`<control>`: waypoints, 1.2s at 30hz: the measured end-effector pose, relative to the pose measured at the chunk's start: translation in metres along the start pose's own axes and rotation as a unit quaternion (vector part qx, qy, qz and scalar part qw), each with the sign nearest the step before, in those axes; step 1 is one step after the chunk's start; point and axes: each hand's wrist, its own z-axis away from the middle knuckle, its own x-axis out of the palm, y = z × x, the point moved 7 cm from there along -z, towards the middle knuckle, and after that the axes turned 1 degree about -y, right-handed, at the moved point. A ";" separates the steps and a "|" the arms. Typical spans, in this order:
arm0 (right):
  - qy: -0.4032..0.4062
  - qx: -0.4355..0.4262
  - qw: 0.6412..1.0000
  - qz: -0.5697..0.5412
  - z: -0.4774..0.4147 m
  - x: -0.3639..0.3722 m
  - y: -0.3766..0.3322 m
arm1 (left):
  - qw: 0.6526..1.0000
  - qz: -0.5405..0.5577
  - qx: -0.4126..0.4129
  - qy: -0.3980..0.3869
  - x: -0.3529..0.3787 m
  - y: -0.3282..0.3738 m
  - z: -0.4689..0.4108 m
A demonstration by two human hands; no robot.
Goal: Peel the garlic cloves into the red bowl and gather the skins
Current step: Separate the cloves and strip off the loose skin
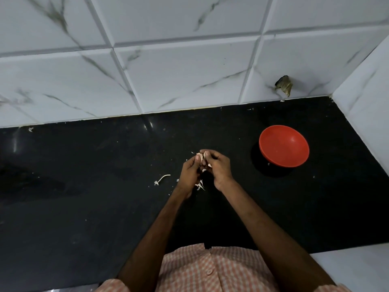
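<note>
Both hands meet over the middle of the counter (84, 186), a flat slab of glossy black stone dotted with pale crumbs. The left hand (190, 171) and right hand (219, 167) have their fingers curled in, pinching a garlic clove (203, 157) between the fingertips. The fingers hide most of it, and only thin, papery, pinkish-white flakes stick out at the top. More loose skins (200, 185) show in the gap between the wrists, curled and wispy; I cannot tell whether they hang from the hands or lie on the stone. A dry, bent white stalk (162, 178) lies just left of the left hand. The red bowl (271, 135), round, smooth and plastic-looking, sits well apart to the right, near the corner. White tiles (179, 76) with grey marble veining back the counter, and a dark ragged lump (284, 85) clings low on them above the bowl. A peach checked shirt (210, 268) fills the bottom edge
</note>
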 end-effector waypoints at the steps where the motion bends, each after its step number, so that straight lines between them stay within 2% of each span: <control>1: 0.012 -0.019 0.999 0.036 -0.004 -0.006 0.000 | 1.000 -0.004 -0.005 0.003 -0.002 -0.001 -0.001; 4: 0.034 -0.088 0.968 0.232 -0.013 -0.023 0.004 | 0.999 -0.040 -0.014 0.026 -0.013 -0.012 -0.003; 7: 0.021 -0.095 0.929 0.358 -0.015 -0.031 0.016 | 0.995 -0.078 -0.015 0.066 -0.031 -0.030 -0.004; 12: -0.010 -0.098 0.911 0.400 -0.018 -0.033 0.030 | 0.990 -0.098 -0.029 0.096 -0.041 -0.035 0.004; 15: 0.020 -0.146 0.900 0.411 -0.016 -0.033 0.020 | 0.991 -0.072 -0.034 0.107 -0.042 -0.032 0.004; 17: 0.050 -0.159 0.908 0.384 -0.011 -0.033 0.009 | 0.993 -0.045 -0.043 0.104 -0.041 -0.030 0.004; 18: 0.045 -0.137 0.927 0.347 -0.009 -0.030 0.006 | 0.993 -0.035 -0.049 0.097 -0.039 -0.029 0.004; 21: -0.028 -0.050 0.976 0.208 -0.002 -0.006 0.010 | 0.996 -0.018 -0.067 0.064 -0.027 -0.025 0.007; 24: -0.048 -0.014 0.993 0.105 0.002 0.008 0.013 | 0.996 0.015 -0.086 0.036 -0.018 -0.022 0.007; 28: -0.014 0.065 0.997 -0.026 0.004 0.015 0.024 | 0.992 0.089 -0.090 0.023 -0.012 -0.016 0.008; 32: 0.044 0.045 0.997 -0.050 0.005 0.018 0.022 | 0.985 0.133 -0.100 0.035 -0.010 -0.012 0.012; 36: 0.101 0.007 0.995 0.019 0.005 0.013 0.019 | 0.986 0.130 -0.099 0.034 -0.008 -0.012 0.012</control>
